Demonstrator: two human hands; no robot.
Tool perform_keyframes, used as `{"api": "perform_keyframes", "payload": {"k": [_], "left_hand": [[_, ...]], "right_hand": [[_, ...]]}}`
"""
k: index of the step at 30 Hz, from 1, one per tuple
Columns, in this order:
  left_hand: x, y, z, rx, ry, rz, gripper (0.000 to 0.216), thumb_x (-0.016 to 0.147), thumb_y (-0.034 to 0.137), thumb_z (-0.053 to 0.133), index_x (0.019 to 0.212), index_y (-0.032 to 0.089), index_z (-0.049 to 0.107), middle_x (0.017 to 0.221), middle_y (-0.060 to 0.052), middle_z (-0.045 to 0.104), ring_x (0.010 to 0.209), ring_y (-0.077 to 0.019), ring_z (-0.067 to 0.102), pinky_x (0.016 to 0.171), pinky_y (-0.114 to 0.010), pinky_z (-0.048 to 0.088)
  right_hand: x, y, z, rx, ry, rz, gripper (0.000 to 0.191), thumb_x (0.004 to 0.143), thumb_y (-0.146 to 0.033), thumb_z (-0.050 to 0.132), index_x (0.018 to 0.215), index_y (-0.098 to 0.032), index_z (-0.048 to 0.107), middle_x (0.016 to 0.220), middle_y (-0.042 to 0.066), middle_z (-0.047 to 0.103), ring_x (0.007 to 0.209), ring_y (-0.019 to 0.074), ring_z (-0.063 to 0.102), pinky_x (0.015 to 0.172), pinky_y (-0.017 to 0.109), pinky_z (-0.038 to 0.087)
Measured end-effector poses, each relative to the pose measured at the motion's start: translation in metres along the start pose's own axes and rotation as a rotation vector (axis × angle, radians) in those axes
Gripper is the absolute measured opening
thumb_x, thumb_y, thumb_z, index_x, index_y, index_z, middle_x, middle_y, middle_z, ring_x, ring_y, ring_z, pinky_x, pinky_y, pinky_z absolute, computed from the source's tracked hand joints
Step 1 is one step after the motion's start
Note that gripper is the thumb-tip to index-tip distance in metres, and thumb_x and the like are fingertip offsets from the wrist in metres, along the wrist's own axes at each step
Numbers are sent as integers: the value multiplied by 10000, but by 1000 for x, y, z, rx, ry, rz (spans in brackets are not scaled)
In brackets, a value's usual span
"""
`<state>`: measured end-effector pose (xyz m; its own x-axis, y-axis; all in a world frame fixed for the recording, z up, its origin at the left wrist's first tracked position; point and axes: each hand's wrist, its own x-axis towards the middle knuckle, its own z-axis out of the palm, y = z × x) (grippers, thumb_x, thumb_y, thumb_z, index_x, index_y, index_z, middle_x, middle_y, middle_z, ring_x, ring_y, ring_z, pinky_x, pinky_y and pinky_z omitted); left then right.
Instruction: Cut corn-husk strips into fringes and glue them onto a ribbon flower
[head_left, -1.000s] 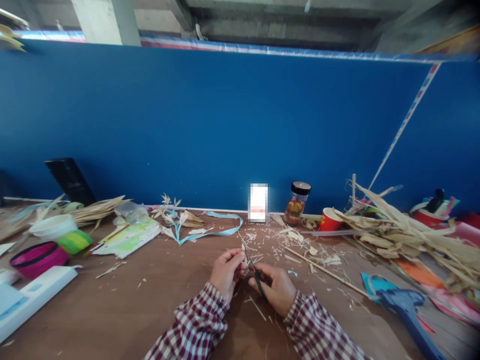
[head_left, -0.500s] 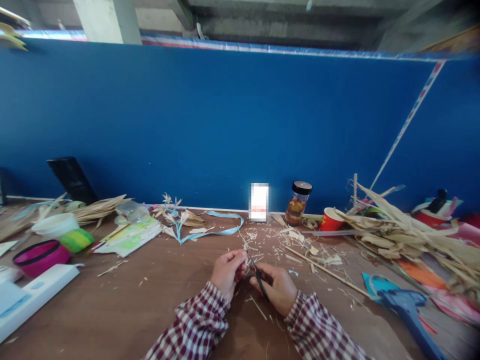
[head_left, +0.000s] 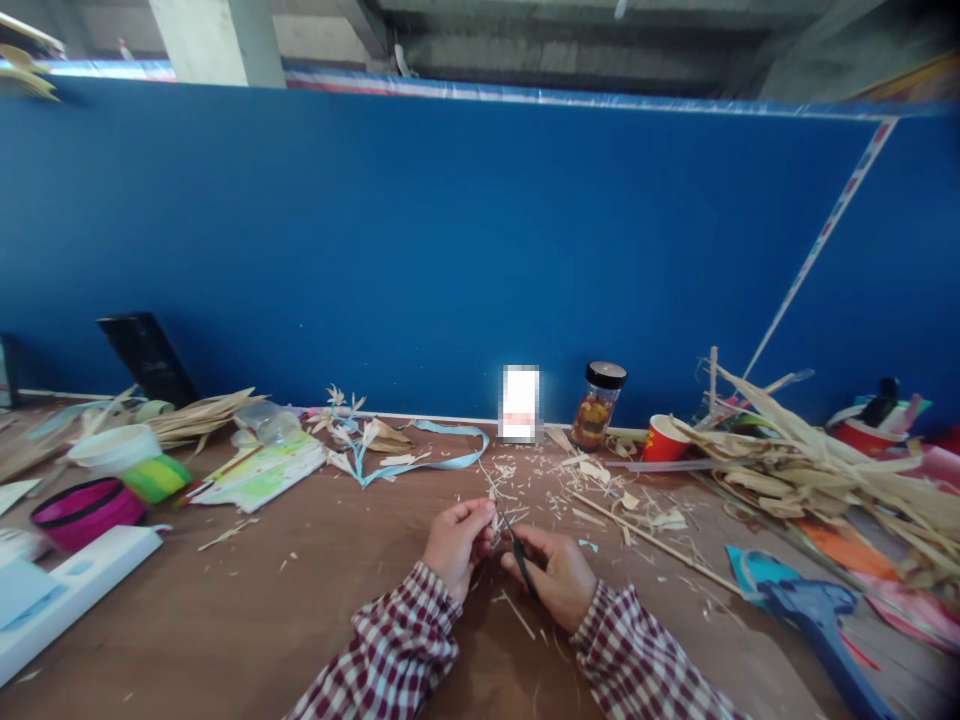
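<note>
My left hand [head_left: 459, 542] is pinched shut, its thumb and fingertips closed on a small pale strip of dried husk; most of the strip is hidden by the fingers. Beside it, my right hand [head_left: 556, 575] is wrapped round dark-handled scissors [head_left: 522, 566]. Their narrow tips point up and left, close to the left fingertips; whether they touch the strip I cannot tell. Pale trimmings [head_left: 517, 478] lie scattered on the brown table just beyond both hands.
Behind the trimmings stand a lidded jar [head_left: 598, 405] and a red cup [head_left: 664, 438]. Dried husks [head_left: 810, 450] and a blue glue gun [head_left: 814, 610] lie right. A blue ribbon [head_left: 450, 462], magenta pouch [head_left: 88, 512] and white power strip [head_left: 82, 590] are left. A blue partition [head_left: 420, 240] rises behind.
Both hands keep almost the same place and grip. The whole view has shifted very slightly; nothing has been let go or picked up.
</note>
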<state>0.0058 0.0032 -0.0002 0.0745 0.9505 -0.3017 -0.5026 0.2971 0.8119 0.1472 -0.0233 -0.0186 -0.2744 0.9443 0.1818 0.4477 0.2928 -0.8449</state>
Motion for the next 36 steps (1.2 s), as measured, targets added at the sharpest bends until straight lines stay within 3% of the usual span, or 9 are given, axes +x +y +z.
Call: {"api": "perform_keyframes", "payload": {"k": [10,26,36], "left_hand": [[0,0,1,8,22,-4,173,592,203,699,697,99,609,452,41,510,379,-29,437,353,-112,352],[1,1,1,16,29,-16,153,609,207,678,703,103,618,445,41,503,377,-29,430,354,-110,350],[-1,1,0,16,12,-15,135,618,205,671,690,106,613,472,42,501,387,-26,422,361,-109,352]], "right_hand": [[0,-1,0,-28,20,-2,276,770,-351,508,962,-188,621,552,-35,530,492,100,445,457,186,347],[0,-9,-2,-44,46,-45,274,773,-326,495,958,-178,632,651,-5,627,621,145,553,593,217,432],[-1,-12,-2,-31,36,-12,254,778,-334,484,915,-196,649,626,5,627,628,165,563,574,235,441]]}}
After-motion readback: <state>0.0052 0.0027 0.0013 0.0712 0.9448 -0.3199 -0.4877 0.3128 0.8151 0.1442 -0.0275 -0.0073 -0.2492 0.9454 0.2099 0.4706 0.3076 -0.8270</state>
